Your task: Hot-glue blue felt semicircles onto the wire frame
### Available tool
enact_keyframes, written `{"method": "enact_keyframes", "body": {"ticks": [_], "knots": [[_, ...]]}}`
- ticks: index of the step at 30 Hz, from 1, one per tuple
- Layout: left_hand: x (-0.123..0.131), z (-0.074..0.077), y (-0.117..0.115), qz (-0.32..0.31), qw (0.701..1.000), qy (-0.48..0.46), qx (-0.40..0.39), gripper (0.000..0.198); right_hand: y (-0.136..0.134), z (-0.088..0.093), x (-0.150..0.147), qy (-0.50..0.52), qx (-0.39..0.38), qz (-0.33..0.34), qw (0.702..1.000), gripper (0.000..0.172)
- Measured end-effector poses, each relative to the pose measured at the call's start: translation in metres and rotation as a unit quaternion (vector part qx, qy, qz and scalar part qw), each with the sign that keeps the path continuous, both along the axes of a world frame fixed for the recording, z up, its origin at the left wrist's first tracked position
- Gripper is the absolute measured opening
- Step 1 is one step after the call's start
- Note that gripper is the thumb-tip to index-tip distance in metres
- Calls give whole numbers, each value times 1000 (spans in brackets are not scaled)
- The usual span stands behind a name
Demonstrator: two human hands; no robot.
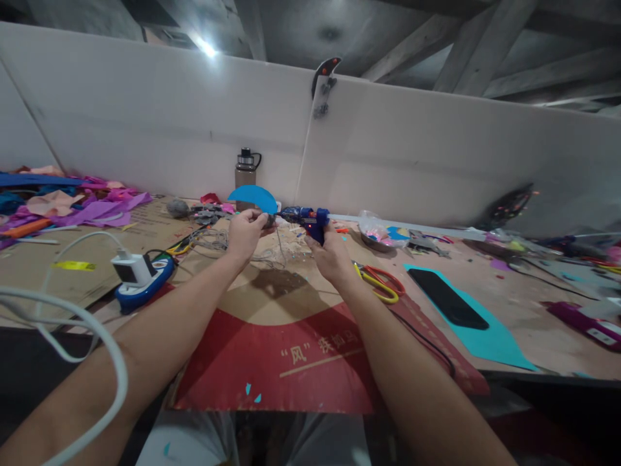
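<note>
Bottle (pixel 246 173) behind blue piece (pixel 253 196) (partly hidden), scissors (pixel 381 283) near right hand (pixel 334 254)

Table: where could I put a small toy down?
Between the teal sheet and the purple thing is bare table. The red card has room too, beside its few scraps. Crowded: back left, with the paper heap.

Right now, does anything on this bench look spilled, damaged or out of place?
Yes, litter: pale bits show scattered below the blue glue gun in the right hand, and two turquoise scraps lie on the red cardboard. They look odd because they seem like stray offcuts.
</note>
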State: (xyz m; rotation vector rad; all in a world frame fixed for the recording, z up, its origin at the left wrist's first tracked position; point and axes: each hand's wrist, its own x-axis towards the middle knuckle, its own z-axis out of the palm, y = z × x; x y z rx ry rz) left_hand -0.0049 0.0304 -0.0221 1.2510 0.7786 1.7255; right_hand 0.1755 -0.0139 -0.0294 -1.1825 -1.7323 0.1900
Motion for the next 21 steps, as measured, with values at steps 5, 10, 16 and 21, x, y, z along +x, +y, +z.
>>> {"method": "enact_keyframes", "body": {"ticks": [5,10,16,21], "knots": [[0,0,1,-7,1000,-9,-4,15,-1,2,-1,-4,-5,-5,1000,37],[-2,1,3,-18,999,-46,-11,14,-3,5,-1,-2,-22,-29,999,40],[-1,1,2,-8,998,-48,-31,13,-6,7,-1,17,-1,-23,1000,38],[1,-1,3,10,999,-12,-34,13,-6,5,-2,14,14,-1,1000,38]]}}
